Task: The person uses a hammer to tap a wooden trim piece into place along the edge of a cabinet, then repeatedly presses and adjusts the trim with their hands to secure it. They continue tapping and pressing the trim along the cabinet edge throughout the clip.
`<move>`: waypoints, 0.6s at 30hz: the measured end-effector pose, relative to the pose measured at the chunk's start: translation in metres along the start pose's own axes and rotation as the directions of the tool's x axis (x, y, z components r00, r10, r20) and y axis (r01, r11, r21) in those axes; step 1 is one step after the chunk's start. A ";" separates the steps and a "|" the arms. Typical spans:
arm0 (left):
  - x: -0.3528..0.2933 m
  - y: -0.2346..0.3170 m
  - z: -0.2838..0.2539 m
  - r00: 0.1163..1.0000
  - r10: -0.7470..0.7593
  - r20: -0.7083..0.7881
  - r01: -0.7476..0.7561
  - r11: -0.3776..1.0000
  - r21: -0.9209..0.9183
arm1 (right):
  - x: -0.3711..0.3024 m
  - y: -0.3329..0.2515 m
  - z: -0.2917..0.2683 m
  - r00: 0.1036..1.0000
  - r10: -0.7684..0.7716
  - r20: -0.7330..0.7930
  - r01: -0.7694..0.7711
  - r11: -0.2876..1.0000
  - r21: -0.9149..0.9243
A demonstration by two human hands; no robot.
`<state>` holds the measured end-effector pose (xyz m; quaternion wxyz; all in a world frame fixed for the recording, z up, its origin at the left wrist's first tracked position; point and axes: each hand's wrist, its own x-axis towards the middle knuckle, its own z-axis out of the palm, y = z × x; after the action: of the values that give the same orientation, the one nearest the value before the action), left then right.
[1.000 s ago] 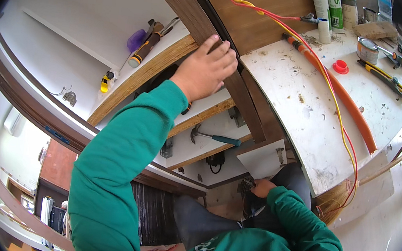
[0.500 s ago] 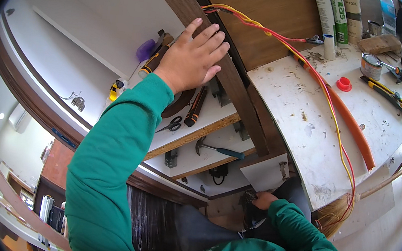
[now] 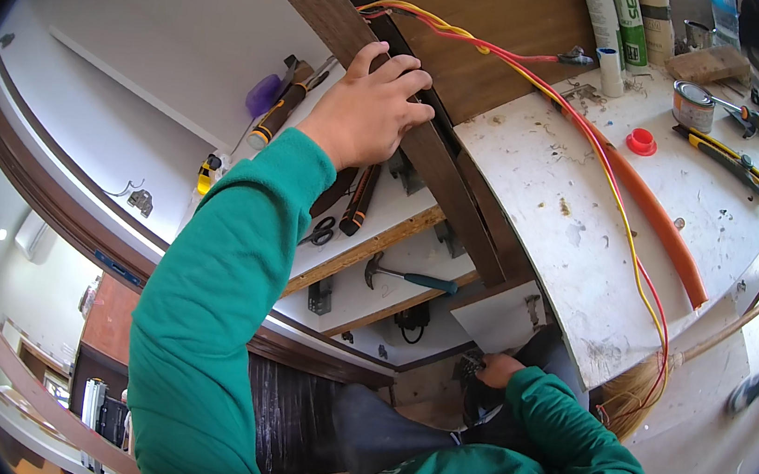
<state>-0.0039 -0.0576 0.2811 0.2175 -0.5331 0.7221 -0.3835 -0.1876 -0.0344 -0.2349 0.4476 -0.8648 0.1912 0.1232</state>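
Observation:
My left hand [image 3: 371,110] lies across a brown wooden board [image 3: 449,184] that edges the cabinet. Its fingers are bent over the board's far edge. Low in the view, my right hand [image 3: 499,370] is closed around a dark object [image 3: 469,367] beside my leg; its kind cannot be made out. On the shelf just under my left wrist are an orange-and-black tool [image 3: 360,199], black-handled scissors [image 3: 319,229] and another black-and-orange handled tool [image 3: 276,119]. A hammer [image 3: 410,279] with a teal handle rests one shelf lower.
To the right, a stained white worktop [image 3: 556,210] carries an orange conduit [image 3: 658,217], red and yellow wires [image 3: 623,195], a red cap [image 3: 641,141], a can [image 3: 693,106], a utility knife [image 3: 725,162] and sealant tubes [image 3: 630,27]. A broom [image 3: 631,397] leans below. Another person's foot [image 3: 748,391] is at far right.
My left hand's fingers, spread flat before, have bent over the board's edge. My right hand stays almost in place. The other person's foot has come further into view at the right.

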 end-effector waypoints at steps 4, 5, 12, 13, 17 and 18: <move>0.008 0.003 0.000 0.999 -0.003 0.044 0.002 1.000 0.016 | 0.001 0.000 -0.001 1.000 0.004 0.018 -0.004 1.000 -0.001; 0.009 0.004 0.000 0.998 -0.005 0.063 0.004 1.000 0.004 | 0.002 0.000 0.000 1.000 0.012 0.027 -0.012 1.000 -0.018; 0.010 0.013 0.004 0.992 0.004 0.127 0.003 0.999 -0.052 | 0.006 0.005 0.003 0.999 0.020 0.046 -0.020 1.000 0.002; 0.010 0.014 0.005 0.991 0.007 0.137 0.000 0.998 -0.057 | 0.007 0.005 0.004 0.999 0.022 0.050 -0.022 1.000 0.005; 0.010 0.017 0.008 0.990 0.015 0.140 -0.003 0.996 -0.086 | 0.008 0.006 0.005 0.999 0.022 0.050 -0.021 1.000 -0.017; 0.010 0.017 0.009 0.992 0.015 0.121 -0.005 0.997 -0.080 | 0.008 0.006 0.005 0.999 0.008 0.040 -0.008 1.000 -0.010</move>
<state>-0.0109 -0.0676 0.2631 0.2418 -0.5601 0.7248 -0.3201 -0.1831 -0.0354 -0.2450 0.4465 -0.8636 0.1849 0.1433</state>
